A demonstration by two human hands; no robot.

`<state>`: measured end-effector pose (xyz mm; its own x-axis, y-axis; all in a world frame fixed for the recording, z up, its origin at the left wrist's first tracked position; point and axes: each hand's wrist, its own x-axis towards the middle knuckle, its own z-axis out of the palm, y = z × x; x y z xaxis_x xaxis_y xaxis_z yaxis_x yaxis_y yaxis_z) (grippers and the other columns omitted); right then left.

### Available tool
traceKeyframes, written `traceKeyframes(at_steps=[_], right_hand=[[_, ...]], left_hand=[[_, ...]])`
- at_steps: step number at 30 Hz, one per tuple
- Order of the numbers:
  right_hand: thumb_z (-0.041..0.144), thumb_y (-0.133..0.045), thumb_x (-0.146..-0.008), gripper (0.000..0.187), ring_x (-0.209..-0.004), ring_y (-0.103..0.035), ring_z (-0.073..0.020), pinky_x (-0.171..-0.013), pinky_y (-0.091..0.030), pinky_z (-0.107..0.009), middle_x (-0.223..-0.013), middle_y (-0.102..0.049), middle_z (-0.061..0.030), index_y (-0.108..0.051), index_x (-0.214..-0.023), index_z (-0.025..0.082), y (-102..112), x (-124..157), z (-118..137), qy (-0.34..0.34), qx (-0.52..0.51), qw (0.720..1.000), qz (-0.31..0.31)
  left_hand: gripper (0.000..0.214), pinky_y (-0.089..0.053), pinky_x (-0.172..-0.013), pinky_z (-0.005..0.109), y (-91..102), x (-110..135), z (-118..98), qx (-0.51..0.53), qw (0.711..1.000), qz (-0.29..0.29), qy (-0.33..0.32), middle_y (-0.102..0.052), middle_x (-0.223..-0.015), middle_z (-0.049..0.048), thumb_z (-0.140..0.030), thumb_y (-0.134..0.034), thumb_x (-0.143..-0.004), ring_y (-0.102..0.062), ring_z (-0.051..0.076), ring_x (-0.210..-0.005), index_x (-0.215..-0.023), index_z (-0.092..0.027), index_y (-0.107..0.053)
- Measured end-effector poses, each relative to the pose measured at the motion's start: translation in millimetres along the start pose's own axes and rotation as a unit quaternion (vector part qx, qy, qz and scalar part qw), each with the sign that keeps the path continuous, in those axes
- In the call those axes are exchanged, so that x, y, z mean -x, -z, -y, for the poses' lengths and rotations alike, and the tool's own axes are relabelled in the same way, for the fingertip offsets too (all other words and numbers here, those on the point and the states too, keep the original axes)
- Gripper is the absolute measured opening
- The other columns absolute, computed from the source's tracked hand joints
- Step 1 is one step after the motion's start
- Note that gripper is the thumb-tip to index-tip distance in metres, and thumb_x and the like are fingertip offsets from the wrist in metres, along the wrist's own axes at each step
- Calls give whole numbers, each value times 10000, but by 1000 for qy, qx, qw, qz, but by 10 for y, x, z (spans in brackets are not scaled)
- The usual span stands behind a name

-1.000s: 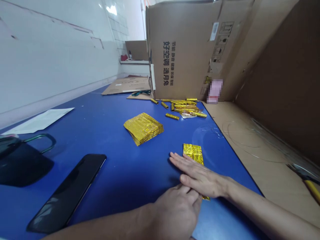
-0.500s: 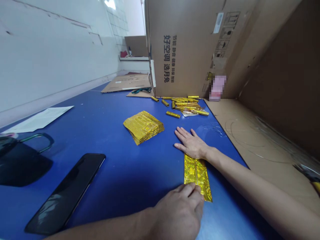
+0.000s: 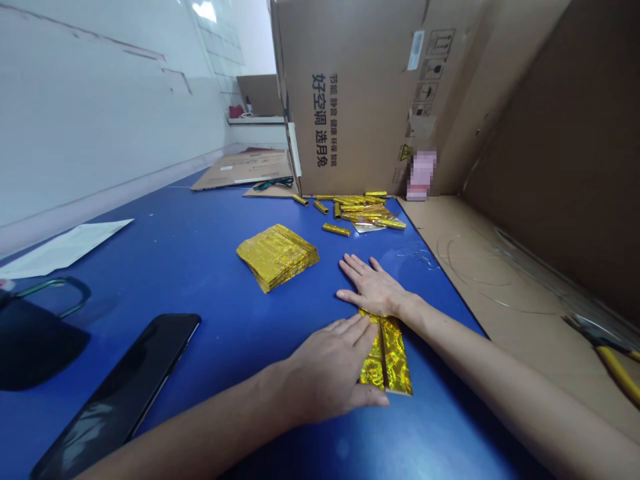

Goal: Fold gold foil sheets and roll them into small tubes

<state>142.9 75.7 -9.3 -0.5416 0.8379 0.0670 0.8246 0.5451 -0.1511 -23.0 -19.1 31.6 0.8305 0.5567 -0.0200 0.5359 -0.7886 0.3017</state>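
Observation:
A folded strip of gold foil paper (image 3: 387,357) lies lengthwise on the blue table (image 3: 200,267) in front of me. My left hand (image 3: 333,370) lies flat with fingers stretched over the strip's near left side. My right hand (image 3: 373,287) presses flat on the strip's far end, fingers spread. A stack of gold foil sheets (image 3: 277,255) sits to the left beyond the hands. Several rolled gold foil tubes (image 3: 357,210) lie at the foot of a big cardboard box (image 3: 360,100).
A black phone (image 3: 120,393) lies near left, with a dark bag with a green handle (image 3: 35,327) beyond it. White paper (image 3: 65,247) sits far left. Cardboard sheeting (image 3: 500,267) covers the right side, with yellow-handled pliers (image 3: 610,360) on it.
My right hand slid away along the strip to its far end. My left hand moved forward and opened flat onto the strip, which now shows a lengthwise crease.

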Motion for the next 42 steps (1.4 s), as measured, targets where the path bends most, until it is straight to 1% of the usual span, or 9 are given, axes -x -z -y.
traceKeyframes(at_steps=[5, 8, 12, 14, 17, 21, 28, 36, 42], right_hand=[[655, -170, -777, 778, -1290, -101, -244, -1015, -76, -481, -1417, -158, -117, -194, -1354, 134, 3, 9, 11, 0, -9, 1000, -14], [655, -174, -777, 777, -1289, -112, -240, -1017, -83, -473, -1415, -172, -119, -196, -1354, 135, 8, 12, 20, -4, -9, 1000, -19], [665, -175, -770, 784, -1288, -116, -243, -1019, -82, -471, -1417, -168, -110, -188, -1356, 144, 15, 12, 31, -7, -8, 1000, -15], [672, -170, -765, 792, -1288, -117, -247, -1019, -81, -474, -1417, -170, -108, -187, -1357, 146, 15, 12, 31, -8, -9, 1000, -15], [673, -171, -764, 791, -1287, -119, -251, -1015, -88, -479, -1414, -182, -113, -198, -1354, 147, 9, 14, 27, -8, -8, 1000, -20], [661, -189, -772, 778, -1285, -124, -255, -1013, -87, -482, -1412, -186, -119, -195, -1355, 145, -2, 15, 22, -4, -5, 1000, -23], [662, -188, -771, 783, -1285, -127, -257, -1011, -81, -485, -1410, -186, -129, -199, -1353, 138, 14, 15, 33, -5, -7, 1000, -22], [681, -165, -759, 802, -1285, -130, -255, -1013, -84, -481, -1409, -193, -125, -215, -1349, 139, 22, 20, 38, -12, -9, 1000, -26], [673, -168, -765, 789, -1286, -126, -247, -1013, -84, -479, -1410, -190, -123, -210, -1350, 146, 16, 20, 32, -14, -5, 1000, -25]], left_hand=[[888, -242, -978, 421, -149, -47, 39, -18, 999, -8, -35, -300, -1330, 205, -706, -346, -697, -284, 315, -1220, -1343, -118, -185], [868, -176, -995, 446, -184, -45, 37, -51, 997, -17, -46, -358, -1301, 190, -725, -311, -689, -295, 311, -1216, -1323, -136, -250], [842, -73, -1017, 448, -202, -30, 36, -78, 995, -38, -49, -410, -1267, 180, -729, -263, -700, -276, 288, -1229, -1248, -101, -386], [851, -94, -1020, 422, -208, -26, 32, -73, 996, -28, -46, -392, -1278, 191, -727, -256, -704, -278, 281, -1228, -1226, -73, -409], [868, -141, -1016, 391, -210, -33, 20, -56, 997, -11, -45, -350, -1304, 198, -720, -270, -709, -295, 272, -1222, -1265, -58, -347], [877, -155, -1002, 423, -222, -52, -1, -55, 997, -23, -49, -371, -1297, 179, -726, -291, -695, -319, 281, -1208, -1329, -123, -228], [871, -113, -1023, 408, -246, -29, -58, -75, 996, -23, -36, -350, -1301, 199, -730, -288, -685, -289, 280, -1223, -1240, -67, -393], [944, -147, -1033, 375, -279, 10, -123, -73, 996, 8, -41, -256, -1336, 217, -727, -300, -687, -190, 282, -1260, -1274, 12, -302], [949, -166, -1025, 395, -296, 14, -124, -59, 997, 6, -50, -233, -1344, 219, -735, -302, -676, -183, 300, -1258, -1293, -14, -281]])
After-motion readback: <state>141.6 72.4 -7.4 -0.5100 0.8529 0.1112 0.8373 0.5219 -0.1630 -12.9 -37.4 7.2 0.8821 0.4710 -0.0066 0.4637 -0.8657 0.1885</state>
